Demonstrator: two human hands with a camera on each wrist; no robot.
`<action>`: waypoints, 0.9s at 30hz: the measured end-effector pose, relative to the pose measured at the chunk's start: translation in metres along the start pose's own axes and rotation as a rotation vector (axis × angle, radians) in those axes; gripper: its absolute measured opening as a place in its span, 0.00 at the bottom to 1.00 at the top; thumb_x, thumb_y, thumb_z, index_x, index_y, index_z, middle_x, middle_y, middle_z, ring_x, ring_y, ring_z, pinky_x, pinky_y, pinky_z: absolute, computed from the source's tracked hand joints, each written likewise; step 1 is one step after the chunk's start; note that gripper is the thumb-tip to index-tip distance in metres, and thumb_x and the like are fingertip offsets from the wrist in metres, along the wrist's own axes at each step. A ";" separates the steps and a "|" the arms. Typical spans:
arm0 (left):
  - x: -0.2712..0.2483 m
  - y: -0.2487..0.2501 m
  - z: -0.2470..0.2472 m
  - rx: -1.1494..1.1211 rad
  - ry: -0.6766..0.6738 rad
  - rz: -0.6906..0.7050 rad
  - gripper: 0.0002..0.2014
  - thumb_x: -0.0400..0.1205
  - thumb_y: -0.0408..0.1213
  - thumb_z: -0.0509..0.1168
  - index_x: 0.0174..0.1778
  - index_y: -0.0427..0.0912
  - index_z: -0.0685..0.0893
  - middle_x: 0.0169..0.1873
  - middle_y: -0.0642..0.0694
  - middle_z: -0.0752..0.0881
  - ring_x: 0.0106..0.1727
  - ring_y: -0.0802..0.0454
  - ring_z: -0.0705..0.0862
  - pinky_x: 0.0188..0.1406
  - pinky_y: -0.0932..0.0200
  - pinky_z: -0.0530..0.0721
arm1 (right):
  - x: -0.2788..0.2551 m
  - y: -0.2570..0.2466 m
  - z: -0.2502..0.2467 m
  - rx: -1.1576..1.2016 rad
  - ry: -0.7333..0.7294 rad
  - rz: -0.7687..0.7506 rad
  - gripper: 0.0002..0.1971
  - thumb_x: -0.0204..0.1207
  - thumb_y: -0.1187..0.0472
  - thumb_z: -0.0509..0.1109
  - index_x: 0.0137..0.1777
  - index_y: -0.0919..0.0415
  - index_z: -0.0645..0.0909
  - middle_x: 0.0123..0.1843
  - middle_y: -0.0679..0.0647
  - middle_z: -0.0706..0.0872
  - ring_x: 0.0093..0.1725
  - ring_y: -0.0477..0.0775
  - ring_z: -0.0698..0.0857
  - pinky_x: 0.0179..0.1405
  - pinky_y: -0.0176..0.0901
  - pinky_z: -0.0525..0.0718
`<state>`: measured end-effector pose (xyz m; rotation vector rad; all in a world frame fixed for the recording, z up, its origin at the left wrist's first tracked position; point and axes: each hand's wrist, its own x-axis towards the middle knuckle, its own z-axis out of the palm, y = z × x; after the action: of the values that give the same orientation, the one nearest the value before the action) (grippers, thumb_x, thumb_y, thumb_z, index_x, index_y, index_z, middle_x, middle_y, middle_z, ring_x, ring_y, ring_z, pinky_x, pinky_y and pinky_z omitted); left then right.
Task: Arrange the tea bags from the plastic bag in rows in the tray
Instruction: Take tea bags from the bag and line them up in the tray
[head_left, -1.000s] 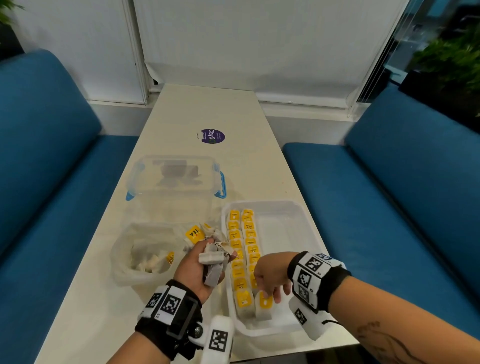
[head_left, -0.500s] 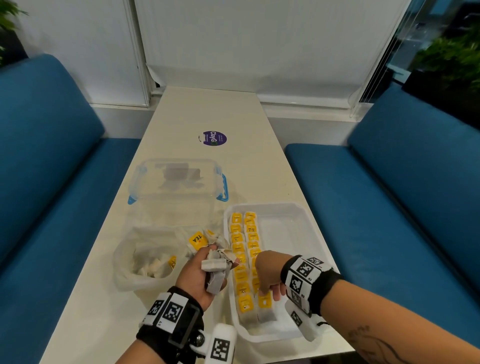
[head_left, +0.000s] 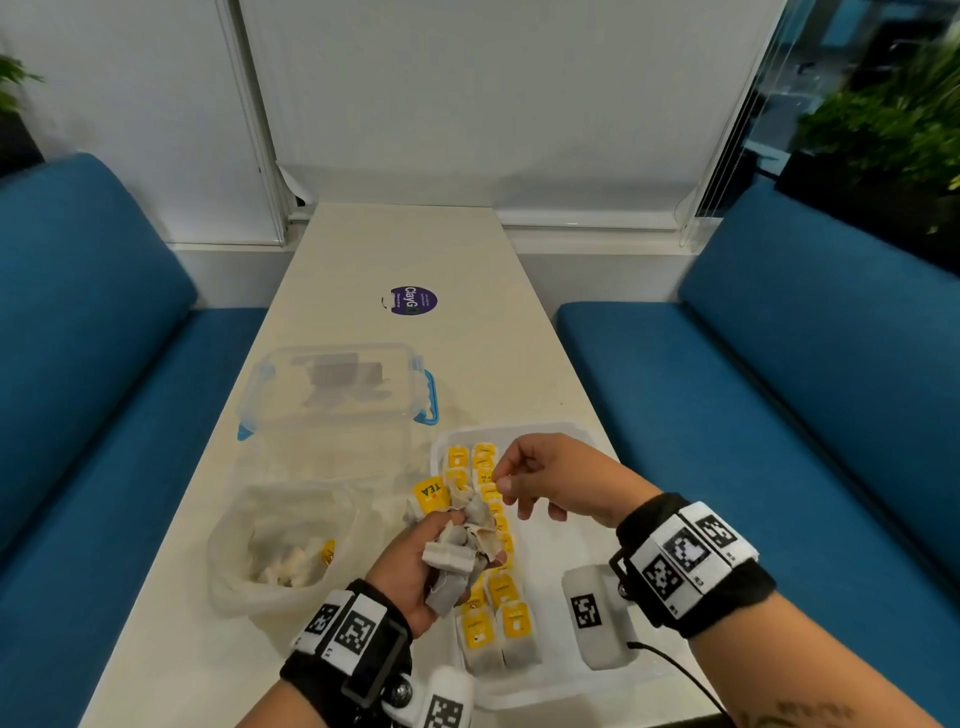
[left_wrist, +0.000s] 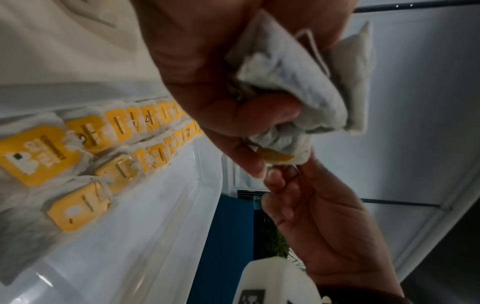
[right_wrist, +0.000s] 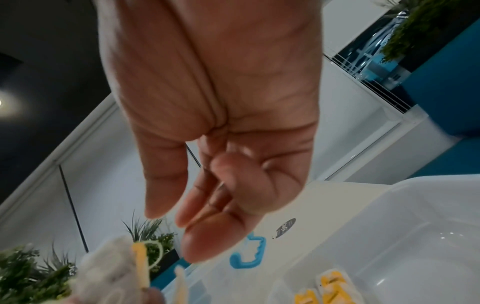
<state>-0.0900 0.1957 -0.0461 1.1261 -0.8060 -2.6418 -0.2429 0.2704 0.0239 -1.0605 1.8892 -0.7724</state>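
My left hand (head_left: 465, 540) grips a crumpled bunch of tea bags (head_left: 457, 558) over the left edge of the white tray (head_left: 548, 553); one yellow TEA tag (head_left: 431, 494) sticks out on top. In the left wrist view the bunch (left_wrist: 306, 86) fills the curled fingers. My right hand (head_left: 506, 480) hovers just right of the bunch, its fingers loosely extended toward it and holding nothing. Two rows of yellow-tagged tea bags (head_left: 498, 621) run along the tray's left side. The plastic bag (head_left: 280, 545), with several bags inside, lies left of my left hand.
A clear lidded box with blue clips (head_left: 335, 389) stands behind the plastic bag. The tray's right half (right_wrist: 415, 226) is bare. A purple round sticker (head_left: 413, 300) marks the table farther back. Blue benches (head_left: 779, 415) flank the narrow table.
My right hand has lifted off the near end of the tray's rows and moved up and away to the bunch. My left hand stays put with the bunch.
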 end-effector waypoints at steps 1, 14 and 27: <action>-0.001 0.001 0.004 0.008 -0.031 -0.005 0.08 0.73 0.41 0.62 0.36 0.40 0.79 0.27 0.40 0.82 0.14 0.54 0.78 0.11 0.72 0.70 | -0.001 -0.001 0.001 0.020 -0.009 -0.019 0.03 0.77 0.64 0.69 0.45 0.55 0.80 0.37 0.49 0.86 0.35 0.47 0.84 0.22 0.33 0.71; 0.003 -0.001 0.009 0.086 -0.034 0.080 0.09 0.81 0.34 0.59 0.39 0.35 0.79 0.25 0.40 0.86 0.19 0.51 0.85 0.17 0.65 0.82 | -0.001 -0.017 0.001 -0.045 0.001 -0.082 0.03 0.77 0.60 0.70 0.49 0.53 0.81 0.39 0.45 0.82 0.37 0.46 0.80 0.23 0.31 0.70; 0.011 -0.005 0.009 0.017 0.098 0.204 0.18 0.86 0.39 0.52 0.31 0.41 0.75 0.11 0.48 0.76 0.10 0.57 0.73 0.12 0.73 0.70 | -0.017 -0.016 0.043 -0.468 0.068 -0.324 0.10 0.68 0.52 0.77 0.43 0.56 0.83 0.37 0.44 0.78 0.35 0.43 0.76 0.35 0.39 0.75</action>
<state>-0.1041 0.1997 -0.0502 1.1042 -0.8760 -2.3991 -0.1941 0.2730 0.0218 -1.6798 2.0361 -0.5534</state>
